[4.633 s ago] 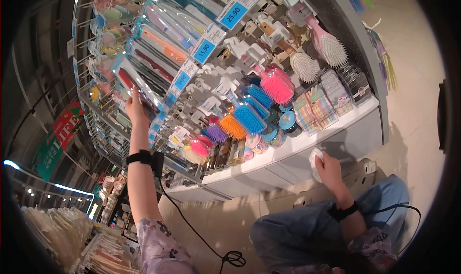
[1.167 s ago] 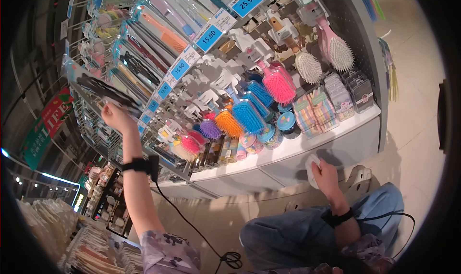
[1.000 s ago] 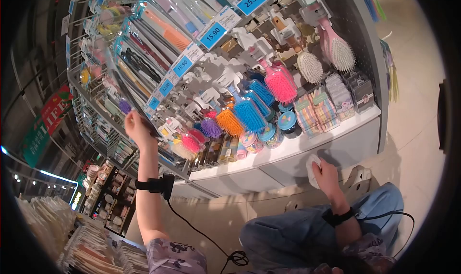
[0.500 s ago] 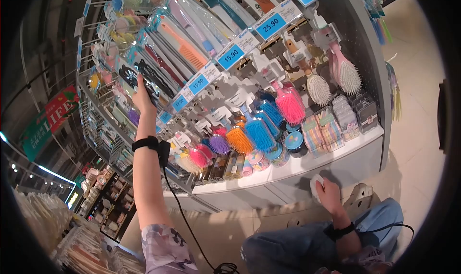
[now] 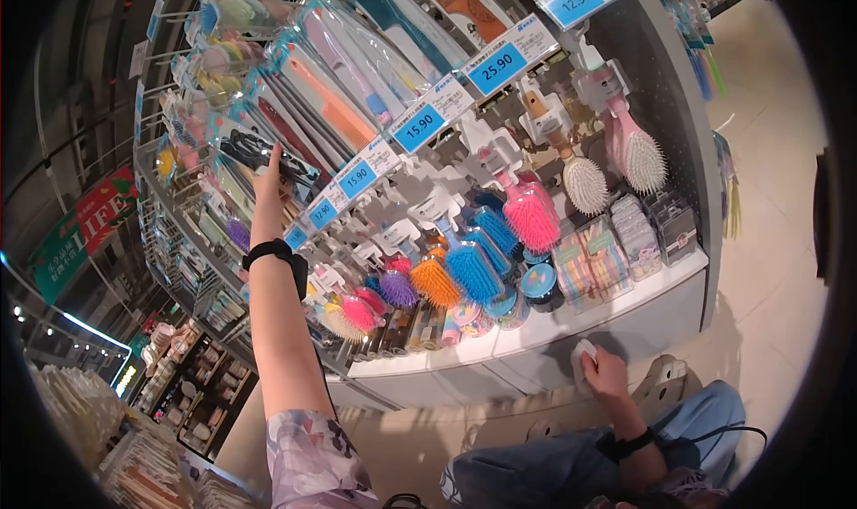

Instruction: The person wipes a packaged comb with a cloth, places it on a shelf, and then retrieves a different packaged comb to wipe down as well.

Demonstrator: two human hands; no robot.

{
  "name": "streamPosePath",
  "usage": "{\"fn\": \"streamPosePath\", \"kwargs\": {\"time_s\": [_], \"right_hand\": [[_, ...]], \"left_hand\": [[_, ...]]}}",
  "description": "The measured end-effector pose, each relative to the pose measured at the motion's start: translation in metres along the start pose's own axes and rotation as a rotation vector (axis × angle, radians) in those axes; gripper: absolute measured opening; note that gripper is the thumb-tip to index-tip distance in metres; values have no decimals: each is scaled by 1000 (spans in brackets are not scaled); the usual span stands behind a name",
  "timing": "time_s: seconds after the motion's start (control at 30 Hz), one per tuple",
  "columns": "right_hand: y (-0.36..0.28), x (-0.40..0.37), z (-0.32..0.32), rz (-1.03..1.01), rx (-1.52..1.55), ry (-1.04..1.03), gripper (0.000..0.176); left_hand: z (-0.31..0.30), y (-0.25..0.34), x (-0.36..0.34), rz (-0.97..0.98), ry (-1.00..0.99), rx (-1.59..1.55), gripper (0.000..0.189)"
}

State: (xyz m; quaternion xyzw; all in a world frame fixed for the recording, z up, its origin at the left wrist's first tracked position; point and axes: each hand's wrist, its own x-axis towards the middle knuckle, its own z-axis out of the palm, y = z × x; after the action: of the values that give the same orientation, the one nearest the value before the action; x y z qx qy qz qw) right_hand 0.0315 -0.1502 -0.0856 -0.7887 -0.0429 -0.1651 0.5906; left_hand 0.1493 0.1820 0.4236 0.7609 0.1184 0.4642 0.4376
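We are looking down a curved shop display rack (image 5: 661, 72) hung with combs and hairbrushes. The left hand (image 5: 266, 177) is reaching high up the rack, arm almost straight, with a black wristband (image 5: 271, 252) on the wrist. Its fingers (image 5: 273, 155) are stretching upward and touching a clear packet of black combs (image 5: 254, 148), which is hanging on a hook among other packets, just left of a blue 15.90 price tag (image 5: 357, 178). The grip looks released, the fingers lying along the packet rather than curling round it. At this distance, though, we cannot be sure what the thumb is doing.

Low on the right, the right hand (image 5: 603, 375) is clenching a white cloth (image 5: 580, 357) and pressing it against the front face of the white shelf (image 5: 652, 281) at the foot of the rack. On that shelf, small round tins and striped packets are standing in a row. Just above them, a pink brush (image 5: 533, 220), a blue brush (image 5: 473, 273), an orange brush (image 5: 435, 282) and a purple brush (image 5: 398, 289) are hanging close together. The person's knees in blue jeans (image 5: 536, 473) are showing below the right hand.
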Motion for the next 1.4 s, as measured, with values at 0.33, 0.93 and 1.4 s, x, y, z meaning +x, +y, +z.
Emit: {"fn": "streamPosePath", "kwargs": {"time_s": [0.33,0.93,1.4], "right_hand": [[-2,1,-2,3,21,-20,26],[-1,0,-1,-10,63,-2,24],[-1,-3,-4,-30,46,16,23]], "left_hand": [[2,-20,16,-109,-266,-111,58],[-7,-16,-6,-128,-335,-496,52],[-41,-11,-7,144,-205,-688,18]]}}
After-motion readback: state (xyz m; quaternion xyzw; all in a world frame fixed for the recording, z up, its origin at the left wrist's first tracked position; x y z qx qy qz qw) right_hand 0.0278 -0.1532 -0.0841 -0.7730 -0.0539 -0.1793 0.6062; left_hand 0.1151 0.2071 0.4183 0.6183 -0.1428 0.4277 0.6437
